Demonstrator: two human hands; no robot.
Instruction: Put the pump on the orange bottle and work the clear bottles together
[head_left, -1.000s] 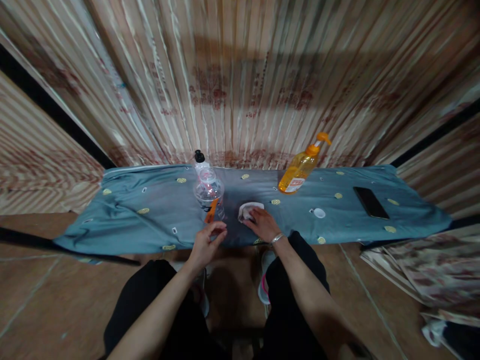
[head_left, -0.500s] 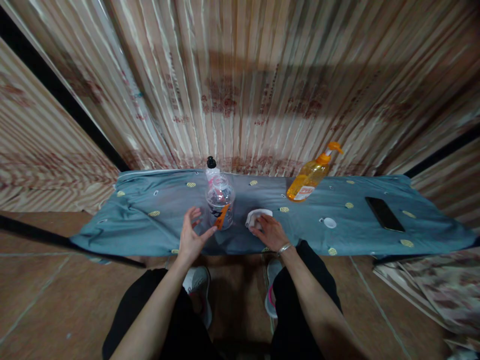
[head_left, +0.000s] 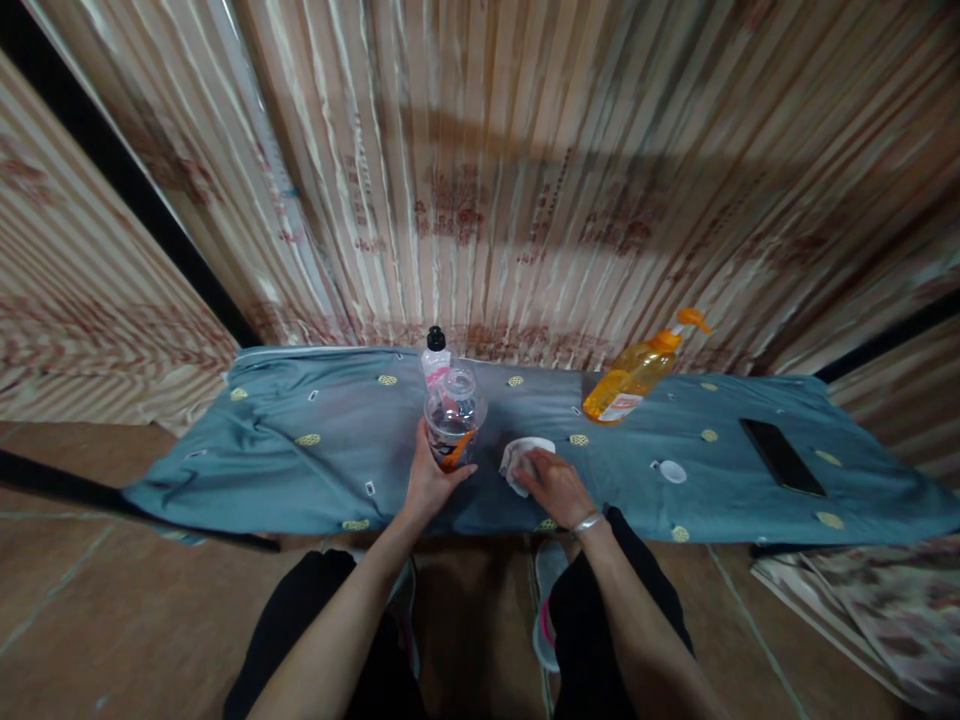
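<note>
My left hand [head_left: 431,482] is wrapped round the lower part of a clear plastic cup [head_left: 454,412] with a domed lid and an orange and black print. The cup stands upright on the cloth-covered table. To its right, my right hand [head_left: 556,487] has its fingers closed on a crumpled white cloth or tissue [head_left: 517,460] lying on the table. Directly behind the cup is a small clear bottle [head_left: 436,355] with a black cap and pink marking, partly hidden by the cup.
An orange pump bottle [head_left: 630,385] stands at the back right. A small white disc [head_left: 673,471] and a black phone [head_left: 781,457] lie further right. The blue-green tablecloth [head_left: 285,480] hangs over the front edge; a striped curtain [head_left: 495,150] hangs behind.
My left hand has moved right and closed round the cup, which it was beside before. My right hand stays on the white cloth. The whole view has shifted slightly.
</note>
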